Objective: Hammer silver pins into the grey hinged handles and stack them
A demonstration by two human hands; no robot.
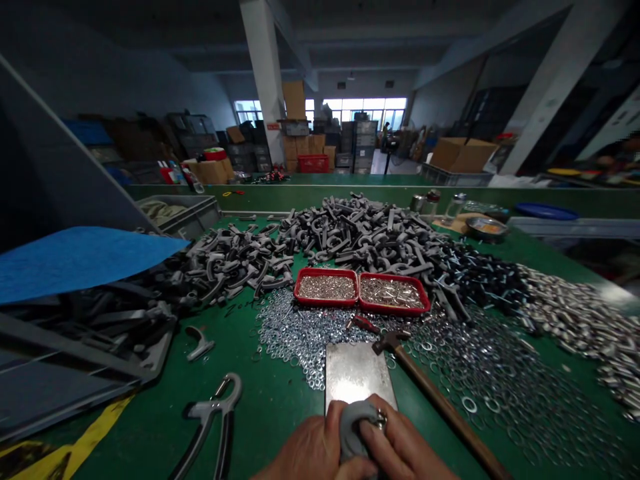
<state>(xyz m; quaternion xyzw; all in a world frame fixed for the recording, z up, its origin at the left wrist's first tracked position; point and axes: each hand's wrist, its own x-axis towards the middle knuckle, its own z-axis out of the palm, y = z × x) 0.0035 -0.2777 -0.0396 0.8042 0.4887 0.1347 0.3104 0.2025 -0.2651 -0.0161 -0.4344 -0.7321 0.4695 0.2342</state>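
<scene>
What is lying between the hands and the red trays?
In the head view: a metal plate nearest the left hand and right hand, then small metal rings, plus a hammer's head and a red object.

This is a factory assembly workshop: around the red trays (395,311) of small metal pieces lie heaped grey parts (360,230) behind, loose washers (300,333) in front and black screws (483,280) to the right. Far behind the trays stand a pillar (263,73), cartons (303,145) and, dimly, apparently storage crates (365,143).
</scene>
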